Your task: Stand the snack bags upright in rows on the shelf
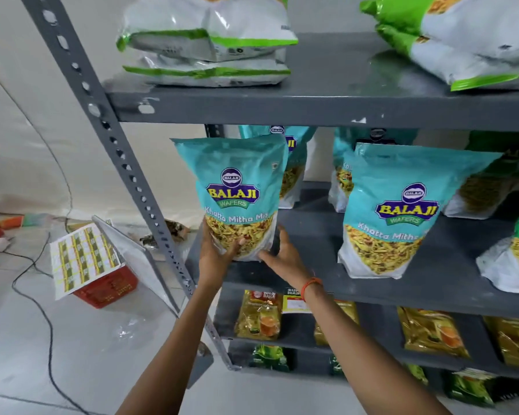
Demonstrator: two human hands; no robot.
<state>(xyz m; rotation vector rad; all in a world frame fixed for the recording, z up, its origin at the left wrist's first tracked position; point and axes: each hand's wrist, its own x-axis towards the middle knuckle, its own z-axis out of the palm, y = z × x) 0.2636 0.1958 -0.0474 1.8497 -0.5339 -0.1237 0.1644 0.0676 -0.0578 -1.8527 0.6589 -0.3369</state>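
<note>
A teal Balaji snack bag (232, 187) stands upright at the left front of the grey middle shelf (306, 283). My left hand (219, 251) grips its lower left corner, thumb on the front. My right hand (282, 254) touches its lower right edge with fingers spread. A second teal bag (397, 211) stands upright to the right, apart from the first. Two more teal bags (294, 163) (342, 178) stand behind them. Green and white bags (516, 259) stand at the far right.
Green and white bags (204, 43) lie flat on the top shelf (327, 106), more at its right (468, 40). Golden packets (259, 316) fill the shelf below. A slotted grey upright (123, 163) frames the left side. A red crate (108, 289) with a label sheet and a black cable (42, 310) lie on the floor.
</note>
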